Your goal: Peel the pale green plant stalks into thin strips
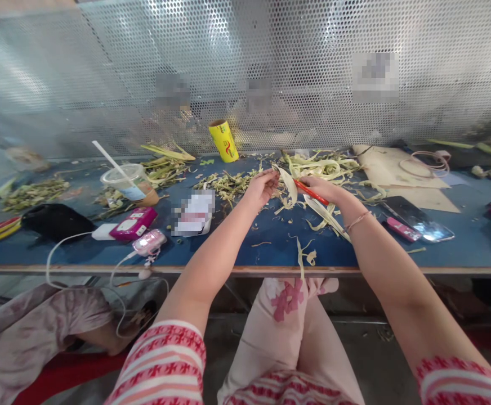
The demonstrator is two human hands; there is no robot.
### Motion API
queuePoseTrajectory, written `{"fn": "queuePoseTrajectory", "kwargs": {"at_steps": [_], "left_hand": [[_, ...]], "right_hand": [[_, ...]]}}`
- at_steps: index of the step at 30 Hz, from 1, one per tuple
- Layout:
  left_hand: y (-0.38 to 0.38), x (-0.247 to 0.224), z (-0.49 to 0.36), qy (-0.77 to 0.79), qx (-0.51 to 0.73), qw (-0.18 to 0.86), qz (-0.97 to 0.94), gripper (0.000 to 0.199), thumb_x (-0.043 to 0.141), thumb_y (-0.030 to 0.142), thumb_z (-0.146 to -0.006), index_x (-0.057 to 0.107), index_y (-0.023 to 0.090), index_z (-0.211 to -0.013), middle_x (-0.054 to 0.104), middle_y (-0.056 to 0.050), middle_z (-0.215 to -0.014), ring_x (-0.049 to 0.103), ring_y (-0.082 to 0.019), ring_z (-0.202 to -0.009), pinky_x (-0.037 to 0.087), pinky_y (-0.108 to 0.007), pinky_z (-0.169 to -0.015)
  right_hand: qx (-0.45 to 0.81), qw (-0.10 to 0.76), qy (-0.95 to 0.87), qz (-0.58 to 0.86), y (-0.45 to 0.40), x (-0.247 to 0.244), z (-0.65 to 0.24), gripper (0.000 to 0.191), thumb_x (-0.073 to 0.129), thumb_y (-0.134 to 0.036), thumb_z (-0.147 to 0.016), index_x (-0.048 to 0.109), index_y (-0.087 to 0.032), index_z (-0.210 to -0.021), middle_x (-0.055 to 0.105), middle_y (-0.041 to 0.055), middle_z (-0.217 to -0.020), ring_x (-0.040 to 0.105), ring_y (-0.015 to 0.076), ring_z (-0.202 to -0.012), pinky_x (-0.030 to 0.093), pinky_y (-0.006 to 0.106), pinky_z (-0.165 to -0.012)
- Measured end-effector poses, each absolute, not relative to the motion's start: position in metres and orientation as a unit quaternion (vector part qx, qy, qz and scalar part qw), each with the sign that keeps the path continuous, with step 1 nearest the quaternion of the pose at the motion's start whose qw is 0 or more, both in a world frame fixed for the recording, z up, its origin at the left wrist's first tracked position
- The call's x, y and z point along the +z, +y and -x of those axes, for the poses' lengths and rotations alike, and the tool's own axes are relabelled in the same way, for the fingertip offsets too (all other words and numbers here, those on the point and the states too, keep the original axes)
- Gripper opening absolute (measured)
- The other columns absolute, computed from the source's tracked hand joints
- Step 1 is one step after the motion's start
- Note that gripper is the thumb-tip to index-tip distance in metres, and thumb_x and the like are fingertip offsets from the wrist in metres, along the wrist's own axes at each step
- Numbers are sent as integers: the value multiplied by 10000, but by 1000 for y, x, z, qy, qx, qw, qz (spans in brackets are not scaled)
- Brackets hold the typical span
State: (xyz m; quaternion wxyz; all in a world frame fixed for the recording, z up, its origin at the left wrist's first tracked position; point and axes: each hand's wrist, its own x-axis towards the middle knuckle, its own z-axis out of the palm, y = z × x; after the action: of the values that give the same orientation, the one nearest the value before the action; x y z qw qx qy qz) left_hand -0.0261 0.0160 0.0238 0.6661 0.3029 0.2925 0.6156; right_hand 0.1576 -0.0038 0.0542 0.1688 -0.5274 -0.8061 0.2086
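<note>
Over the blue table, my left hand [266, 187] has its fingers closed on one end of a pale, leaf-like strip [286, 185]. My right hand [319, 190] is wrapped round a tool with a red handle [312, 193], close to the strip's right side. The tool's working end is too small to make out. Around and behind both hands lie heaps of pale green peelings [321, 166] and smaller scraps [231, 185]. A few thin curled strips [306, 253] hang near the table's front edge.
Left on the blue table [245, 247] are a lidded cup with straw [133, 185], purple box [133, 223], white cable and black pouch [59, 219]. A yellow roll [223, 140] stands at the back; a phone [418, 219] and cardboard [397, 169] lie right. Another person's legs [47, 326] show left.
</note>
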Motion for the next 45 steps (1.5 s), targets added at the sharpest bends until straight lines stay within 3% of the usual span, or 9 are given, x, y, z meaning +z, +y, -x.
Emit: {"fn": "queuePoseTrajectory", "kwargs": {"at_steps": [10,21,31,40,45], "left_hand": [[18,22,27,280,626,662,-302,121,618,18,-760,620,137,-739,643,9,-621,614,-76,-630,475,-229,-715],[17,23,23,295,625,655,-307,145,645,3,-741,603,135,-698,629,23,-569,609,-64,-569,460,-208,-648],[16,25,25,295,615,658,-319,175,616,4,-773,600,133,-657,619,13,-558,580,-59,-551,463,-210,-641],[17,23,26,289,624,654,-317,146,619,8,-757,614,144,-705,643,19,-611,601,-65,-594,455,-222,-697],[19,25,28,288,639,653,-287,165,614,0,-758,595,149,-690,633,28,-595,607,-57,-603,436,-197,-657]], "right_hand": [[227,187,-811,506,-6,52,-157,448,543,-610,-806,516,-164,-769,633,76,-846,555,179,-764,389,273,-666],[200,195,-802,528,-6,50,-151,474,501,-633,-797,516,-169,-698,530,13,-639,470,128,-614,331,268,-598],[123,182,-799,560,5,47,-152,485,515,-620,-792,479,-177,-597,504,17,-601,450,135,-614,311,277,-584],[328,226,-804,442,-14,50,-154,469,525,-616,-827,602,-171,-954,604,62,-851,492,159,-731,432,276,-637],[343,226,-798,442,-4,43,-155,464,528,-628,-810,564,-167,-855,527,18,-747,462,123,-633,411,263,-559]]}}
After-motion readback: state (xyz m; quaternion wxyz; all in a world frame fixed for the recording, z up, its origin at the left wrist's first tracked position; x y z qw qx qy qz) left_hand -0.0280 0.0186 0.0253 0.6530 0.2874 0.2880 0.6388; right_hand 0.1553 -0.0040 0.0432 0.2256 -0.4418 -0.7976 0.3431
